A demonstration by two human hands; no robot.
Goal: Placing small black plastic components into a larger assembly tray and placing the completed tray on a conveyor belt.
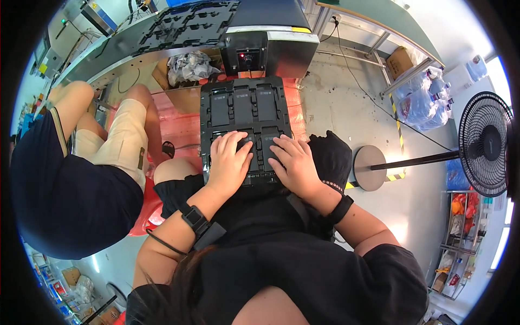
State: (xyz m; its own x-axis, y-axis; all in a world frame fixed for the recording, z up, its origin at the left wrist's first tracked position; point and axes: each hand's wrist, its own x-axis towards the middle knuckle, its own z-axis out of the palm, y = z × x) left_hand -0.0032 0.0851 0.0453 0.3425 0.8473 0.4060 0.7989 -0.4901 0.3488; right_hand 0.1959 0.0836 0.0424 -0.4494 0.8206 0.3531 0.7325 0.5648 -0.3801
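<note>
A black plastic tray (242, 83) lies across my lap, with flat dark rectangular pieces (266, 105) sitting in its compartments. My left hand (227, 165) rests on the near left part of the tray, fingers stretched forward and apart over a compartment. On the near right part lies my right hand (297, 167), its fingers spread and the tips touching the tray or the piece in it. Neither hand visibly grips anything. What lies directly beneath the palms and fingertips is hidden.
Beyond the tray runs a conveyor (216, 32) carrying more black trays (181, 24), with a control box (249, 58) at its end. A person (76, 184) sits close on my left. To the right stand a black fan (486, 143) and wrapped water bottles (425, 97).
</note>
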